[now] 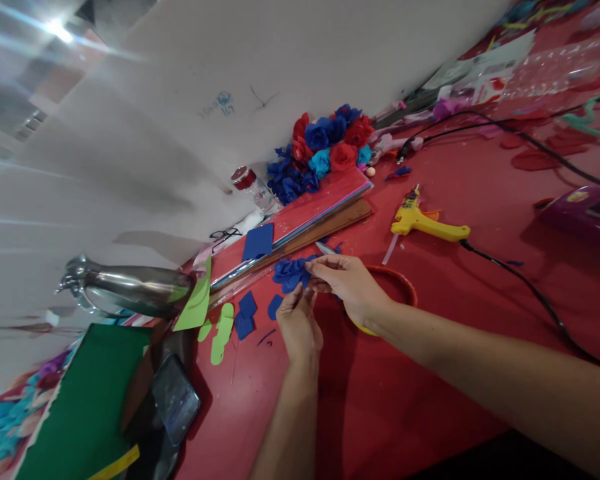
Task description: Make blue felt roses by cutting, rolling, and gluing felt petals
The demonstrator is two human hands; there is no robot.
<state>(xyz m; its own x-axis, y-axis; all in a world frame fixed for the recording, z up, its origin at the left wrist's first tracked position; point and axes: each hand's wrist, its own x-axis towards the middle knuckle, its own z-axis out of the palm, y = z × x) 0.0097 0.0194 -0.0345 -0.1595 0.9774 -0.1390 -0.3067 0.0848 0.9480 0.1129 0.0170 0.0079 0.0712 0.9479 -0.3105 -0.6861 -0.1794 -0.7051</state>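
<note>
Both hands meet at a blue paper flower (pixel 291 272) above the red table (pixel 365 400). My left hand (pixel 299 323) pinches its lower edge with thumb and fingertips. From the right, my right hand (pixel 347 283) closes its thumb and forefinger on the flower's side. Scissors (pixel 325 248) show only partly behind the right hand. An orange-red ring-shaped rim (pixel 405 283) lies under the right wrist, mostly hidden. Blue paper pieces (pixel 246 315) and light green paper cutouts (pixel 223 333) are left of the left hand.
A yellow glue gun (pixel 425 223) with a black cord (pixel 535 293) lies at the right. Red and blue paper flowers (pixel 325 143) are heaped by the wall. A metal jug (pixel 135 288), a phone (pixel 176 399) and a green board (pixel 95 393) are at the left; a clear bottle (pixel 260 193) stands behind.
</note>
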